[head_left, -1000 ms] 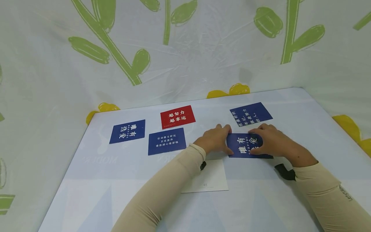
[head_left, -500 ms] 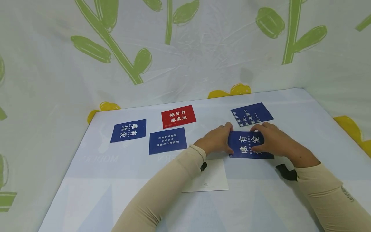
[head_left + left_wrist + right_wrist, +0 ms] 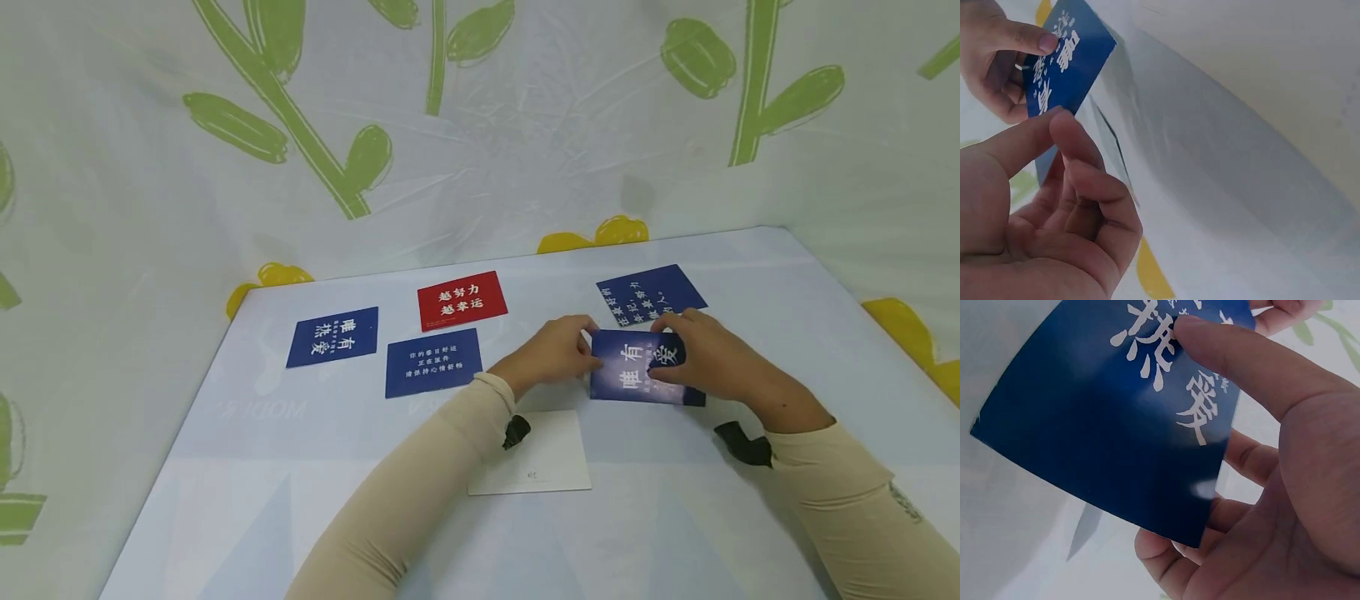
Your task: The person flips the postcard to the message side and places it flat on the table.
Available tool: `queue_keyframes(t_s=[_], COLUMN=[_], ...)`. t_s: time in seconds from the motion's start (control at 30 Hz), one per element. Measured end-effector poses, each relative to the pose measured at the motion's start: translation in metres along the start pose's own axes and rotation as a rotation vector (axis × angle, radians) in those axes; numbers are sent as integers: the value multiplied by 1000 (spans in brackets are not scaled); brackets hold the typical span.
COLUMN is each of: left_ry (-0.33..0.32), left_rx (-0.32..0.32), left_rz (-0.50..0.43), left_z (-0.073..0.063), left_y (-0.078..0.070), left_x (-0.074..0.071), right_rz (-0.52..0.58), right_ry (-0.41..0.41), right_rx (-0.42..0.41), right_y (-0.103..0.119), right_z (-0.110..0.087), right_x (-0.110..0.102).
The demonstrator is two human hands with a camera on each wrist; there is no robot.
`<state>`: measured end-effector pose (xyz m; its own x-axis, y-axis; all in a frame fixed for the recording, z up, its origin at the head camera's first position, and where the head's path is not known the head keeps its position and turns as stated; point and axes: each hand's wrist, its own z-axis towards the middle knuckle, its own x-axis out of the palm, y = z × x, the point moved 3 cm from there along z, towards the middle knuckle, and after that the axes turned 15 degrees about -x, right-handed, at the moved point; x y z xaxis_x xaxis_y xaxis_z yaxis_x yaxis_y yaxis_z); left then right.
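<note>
A blue card (image 3: 617, 385) with white lettering is tilted up off the table, its face catching a glare. My right hand (image 3: 712, 354) grips its right part, thumb across the lettered face and fingers behind, as the right wrist view shows. At the card's left edge, the thumb and index finger of my left hand (image 3: 551, 350) pinch it. In the left wrist view the left hand (image 3: 1054, 219) has its other fingers curled in below the card (image 3: 1088, 50). A white card (image 3: 547, 467) lies just below, partly covered by the left sleeve.
Behind the right hand lies another blue card (image 3: 637, 292). Further left are a red card (image 3: 487, 287), a blue card (image 3: 412, 383) with small text, and a blue card (image 3: 303, 350) turned sideways. A leaf-patterned curtain (image 3: 525, 167) hangs behind the white table (image 3: 675, 517).
The blue card in my hands has tipped up and now shows a glare. My left thumb has drawn up towards its index finger at the card's left edge. The other cards stay put.
</note>
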<state>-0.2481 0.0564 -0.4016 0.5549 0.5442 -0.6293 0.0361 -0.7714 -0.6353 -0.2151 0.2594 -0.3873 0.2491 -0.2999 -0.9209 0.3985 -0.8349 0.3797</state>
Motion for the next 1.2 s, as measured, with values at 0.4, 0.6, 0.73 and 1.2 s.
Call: queue_keyframes(t_s=[0.4, 0.6, 0.73, 1.2], left_ry=[16, -28, -79, -260], left_rx=[87, 85, 95, 142], left_rz=[-44, -55, -40, 38], left_z=[-20, -31, -38, -56], left_y=[12, 20, 25, 37], left_x=[-19, -31, -37, -49], right_rz=[89, 125, 164, 247], right_ry=[-53, -119, -180, -249], right_rx=[-37, -71, -90, -55], right_y=[15, 25, 27, 21], right_z=[-1, -2, -4, -4], right_x=[-3, -7, -10, -5])
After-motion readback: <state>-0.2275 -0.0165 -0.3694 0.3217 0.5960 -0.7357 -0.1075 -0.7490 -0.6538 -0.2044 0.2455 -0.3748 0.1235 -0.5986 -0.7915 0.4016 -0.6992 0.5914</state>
